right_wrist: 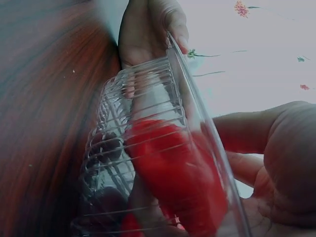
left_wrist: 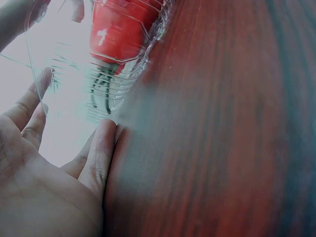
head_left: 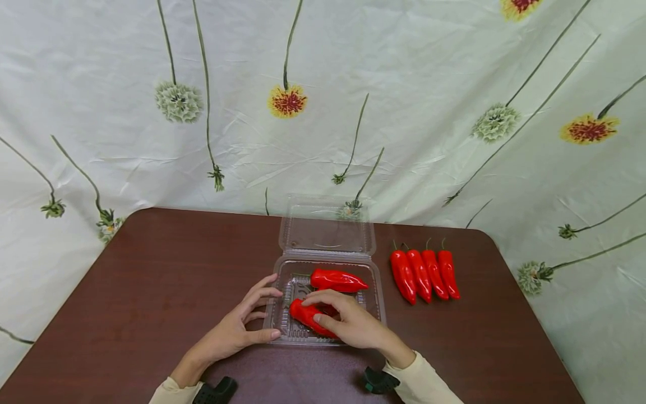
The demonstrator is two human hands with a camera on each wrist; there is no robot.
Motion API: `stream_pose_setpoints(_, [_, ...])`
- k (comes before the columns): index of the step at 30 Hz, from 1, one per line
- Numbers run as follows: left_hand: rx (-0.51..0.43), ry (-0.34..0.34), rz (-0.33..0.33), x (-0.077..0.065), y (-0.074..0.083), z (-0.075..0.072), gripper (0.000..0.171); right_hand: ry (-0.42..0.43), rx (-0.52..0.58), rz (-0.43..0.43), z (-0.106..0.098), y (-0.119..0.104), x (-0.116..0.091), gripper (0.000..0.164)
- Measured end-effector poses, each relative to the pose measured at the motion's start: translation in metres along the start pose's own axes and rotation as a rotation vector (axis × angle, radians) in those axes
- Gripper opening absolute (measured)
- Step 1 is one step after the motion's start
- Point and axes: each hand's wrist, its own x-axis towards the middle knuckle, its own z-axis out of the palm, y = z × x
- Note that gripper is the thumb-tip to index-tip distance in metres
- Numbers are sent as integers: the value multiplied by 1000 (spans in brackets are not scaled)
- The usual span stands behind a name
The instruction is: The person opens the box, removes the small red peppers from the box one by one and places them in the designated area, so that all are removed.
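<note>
A clear plastic clamshell box [head_left: 378,303] lies on the table with its lid [head_left: 325,227] raised at the back. Inside, one red chili pepper [head_left: 337,280] lies across the far part. My right hand [head_left: 355,322] reaches in over the right side and holds another red chili pepper [head_left: 308,317] in the near part, thumb and fingers on either side of it. At the box's left edge is my left hand [head_left: 237,322], its fingers spread and the thumb near the front left corner. The right wrist view shows the held pepper [right_wrist: 173,168] through the clear ridged wall.
Several red chili peppers [head_left: 425,275] lie side by side on the brown table [head_left: 176,275], right of the box, stems pointing to the back. A white cloth [head_left: 323,112] printed with flowers hangs behind the table.
</note>
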Motion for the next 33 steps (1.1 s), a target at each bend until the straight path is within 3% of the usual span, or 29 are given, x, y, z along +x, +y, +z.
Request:
stream_pose_setpoints(12, [6, 1, -2, -1, 0, 0, 61, 22, -23, 79, 4, -2, 0, 33])
stream_pose_setpoints(33, [5, 7, -22, 0, 0, 0, 62, -2, -81, 91, 4, -6, 0, 39])
